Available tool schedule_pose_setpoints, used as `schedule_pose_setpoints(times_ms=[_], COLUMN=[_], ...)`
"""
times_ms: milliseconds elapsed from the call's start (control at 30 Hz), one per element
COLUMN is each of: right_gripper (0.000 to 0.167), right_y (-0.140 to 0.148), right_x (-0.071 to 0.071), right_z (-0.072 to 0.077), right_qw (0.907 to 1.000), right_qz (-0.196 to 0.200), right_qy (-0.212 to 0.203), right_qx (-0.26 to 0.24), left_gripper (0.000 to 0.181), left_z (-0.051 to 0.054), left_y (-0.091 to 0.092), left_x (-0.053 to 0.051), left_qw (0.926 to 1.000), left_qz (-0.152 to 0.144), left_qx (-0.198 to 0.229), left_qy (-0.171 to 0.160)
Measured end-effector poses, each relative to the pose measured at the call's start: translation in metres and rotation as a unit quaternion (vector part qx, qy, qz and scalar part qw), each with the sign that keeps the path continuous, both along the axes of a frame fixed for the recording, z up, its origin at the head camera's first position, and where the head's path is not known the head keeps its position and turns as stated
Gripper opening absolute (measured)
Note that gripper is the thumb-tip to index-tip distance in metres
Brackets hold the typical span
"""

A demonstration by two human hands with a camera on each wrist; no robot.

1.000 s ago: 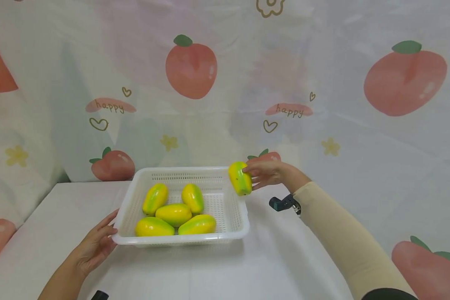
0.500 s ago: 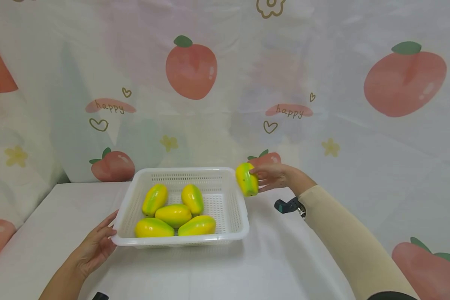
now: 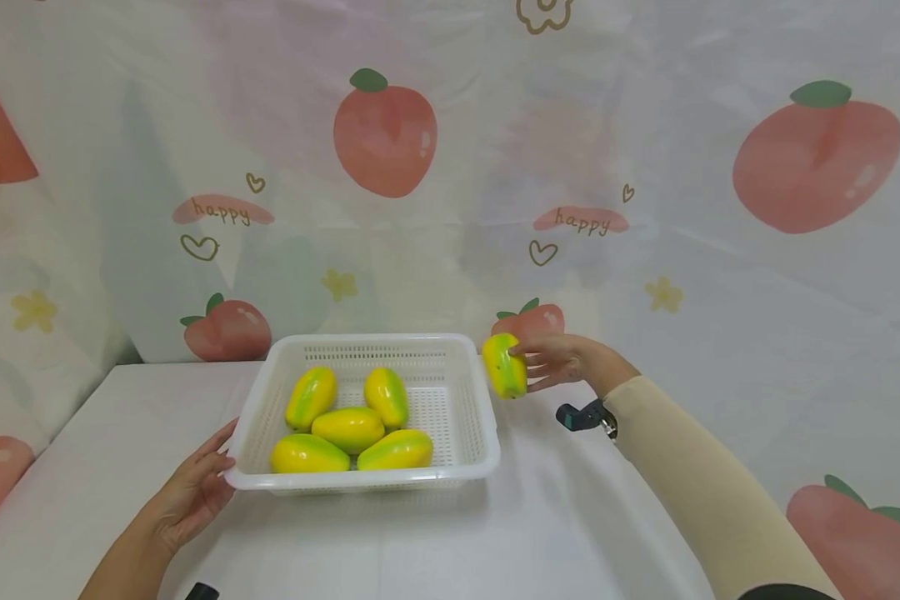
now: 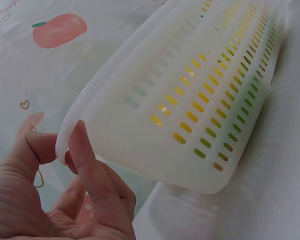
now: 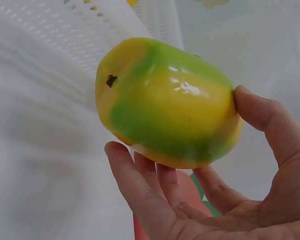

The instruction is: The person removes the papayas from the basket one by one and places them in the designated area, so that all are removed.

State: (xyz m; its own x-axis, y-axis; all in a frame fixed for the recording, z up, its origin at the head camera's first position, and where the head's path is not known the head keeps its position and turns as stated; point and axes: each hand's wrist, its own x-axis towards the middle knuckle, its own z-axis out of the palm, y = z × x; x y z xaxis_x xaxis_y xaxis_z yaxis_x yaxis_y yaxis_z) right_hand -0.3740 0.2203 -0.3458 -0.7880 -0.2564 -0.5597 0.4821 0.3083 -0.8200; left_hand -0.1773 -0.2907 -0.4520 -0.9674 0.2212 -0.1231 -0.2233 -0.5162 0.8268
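Note:
A white plastic basket (image 3: pixel 450 473) with slotted walls stands on the table, holding several glossy yellow-green fruits (image 3: pixel 347 430) that look like mangoes or papayas. My left hand (image 3: pixel 191 493) pinches the basket's rim at its near left corner; the left wrist view shows thumb and finger on either side of the rim (image 4: pixel 65 132). Just outside the basket's right side, my right hand (image 3: pixel 558 360) holds one more such fruit (image 3: pixel 505 367) above the table. In the right wrist view the thumb presses one end of this fruit (image 5: pixel 170 105), while the fingers support it from below.
The white-covered table (image 3: pixel 390 550) reaches back to a hanging cloth (image 3: pixel 450 275) printed with peaches, which also runs along the left. A dark wrist camera (image 3: pixel 581 415) sits below my right wrist. The basket's right part shows its bare slotted floor (image 3: pixel 429 417).
My right hand has carried its fruit to the right and slightly down, from over the basket's far right corner to outside the rim. The left hand and the basket stay in place.

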Motion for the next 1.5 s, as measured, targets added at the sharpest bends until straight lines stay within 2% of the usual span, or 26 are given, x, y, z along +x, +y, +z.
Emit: schedule_pose_setpoints(times_ms=[300, 600, 867, 1500], right_gripper=[0.072, 0.074, 0.075, 0.078], right_y=[0.006, 0.01, 0.011, 0.017], right_x=[0.0, -0.002, -0.004, -0.006], right_z=[-0.012, -0.024, -0.032, -0.052], right_qw=[0.9993, 0.9989, 0.9979, 0.997], right_qz=[-0.036, -0.041, -0.055, -0.058], right_qy=[-0.007, -0.021, -0.034, -0.044], right_qx=[-0.004, 0.003, -0.008, 0.027], left_gripper=[0.054, 0.055, 0.055, 0.055], left_z=[-0.003, -0.008, -0.008, -0.008], left_y=[0.0, -0.002, -0.002, -0.001], left_x=[0.0, -0.001, -0.001, -0.001], left_qw=[0.9995, 0.999, 0.9983, 0.9977], left_qz=[-0.015, -0.022, -0.023, -0.024], left_qx=[0.025, 0.034, 0.048, 0.063], left_qy=[0.015, 0.019, 0.022, 0.012])
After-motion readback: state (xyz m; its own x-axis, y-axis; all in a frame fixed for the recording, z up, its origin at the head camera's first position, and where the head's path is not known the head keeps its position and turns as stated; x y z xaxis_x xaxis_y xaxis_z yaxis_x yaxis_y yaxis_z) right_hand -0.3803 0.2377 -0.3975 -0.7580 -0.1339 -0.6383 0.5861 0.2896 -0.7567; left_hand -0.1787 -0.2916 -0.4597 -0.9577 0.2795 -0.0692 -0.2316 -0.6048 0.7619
